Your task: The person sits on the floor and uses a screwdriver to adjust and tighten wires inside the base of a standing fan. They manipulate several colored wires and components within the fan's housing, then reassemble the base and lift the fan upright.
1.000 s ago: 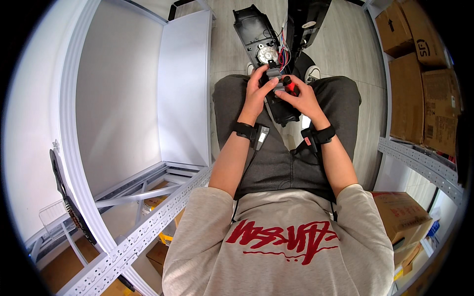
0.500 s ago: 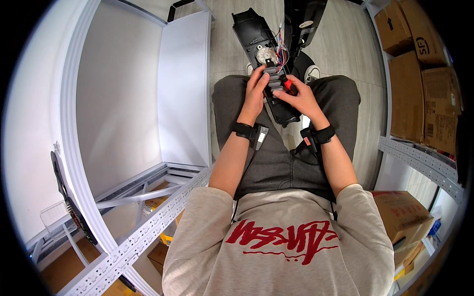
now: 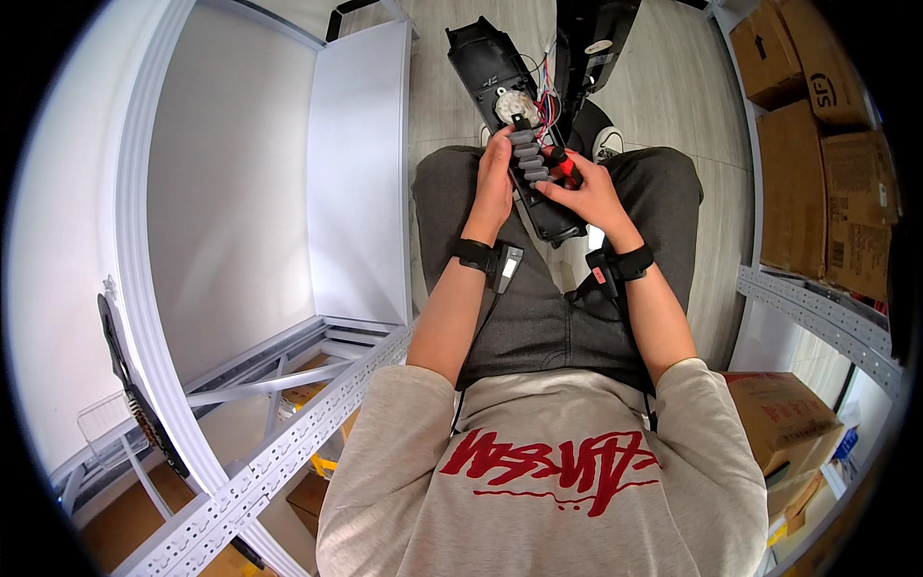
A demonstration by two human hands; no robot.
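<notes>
A long black plastic housing (image 3: pixel 484 60) lies slanted across my lap, its lower end between my thighs. Set along its middle is a strip of grey rubber-like buttons (image 3: pixel 530 158). Above that strip sits a round whitish part (image 3: pixel 515 107), with thin coloured wires (image 3: pixel 548 94) beside it. My left hand (image 3: pixel 493 185) grips the housing's left edge next to the strip; some fingertips are hidden. My right hand (image 3: pixel 586 192) is closed around a red and black screwdriver-like handle (image 3: pixel 565 165). Its thumb and forefinger reach to the lower end of the grey strip. The tool's tip cannot be made out.
Beyond the housing stands another black, glossy panel (image 3: pixel 594 53) between my feet. A white metal shelf frame (image 3: pixel 361 173) rises on the left. Cardboard boxes (image 3: pixel 790 183) fill the shelf on the right, and another carton (image 3: pixel 784 423) sits lower down.
My left thumb has drawn back from the grey button strip to the housing's left edge, uncovering more of the strip. The housing has shifted slightly left at its far end.
</notes>
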